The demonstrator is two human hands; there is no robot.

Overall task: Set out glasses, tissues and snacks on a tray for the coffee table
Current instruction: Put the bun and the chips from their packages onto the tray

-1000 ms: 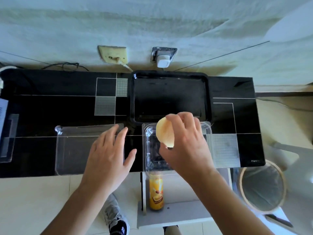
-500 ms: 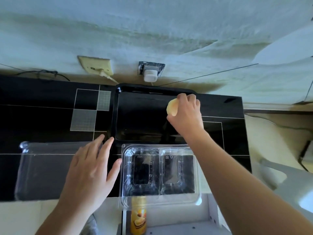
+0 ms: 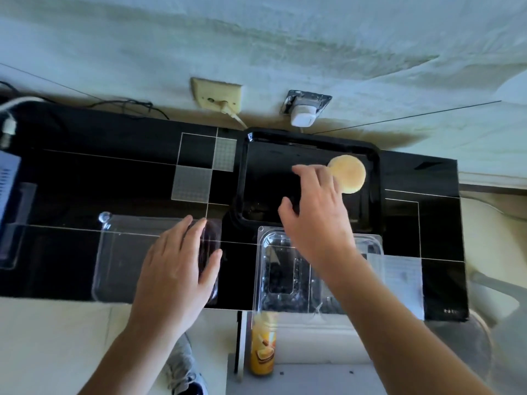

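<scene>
A black tray (image 3: 310, 139) sits on the black glossy table against the wall. A round pale-yellow bun (image 3: 349, 173) lies in the tray's far right part. My right hand (image 3: 316, 215) hovers over the tray just left of the bun, fingers spread, holding nothing. In front of the tray stands a clear plastic clamshell container (image 3: 281, 269), partly hidden under my right forearm. My left hand (image 3: 176, 269) rests flat, fingers apart, on a clear plastic lid (image 3: 122, 258) to the left.
A yellow snack can (image 3: 262, 346) stands below the table's front edge on a white shelf. Two wall outlets with plugs and cables are behind the tray. A blue-white device (image 3: 8, 178) is at the far left. A round bin (image 3: 456, 346) sits lower right.
My right hand carried the bun from the clamshell container to the tray, set it down at the far right and let go. My left hand stayed on the clear lid.
</scene>
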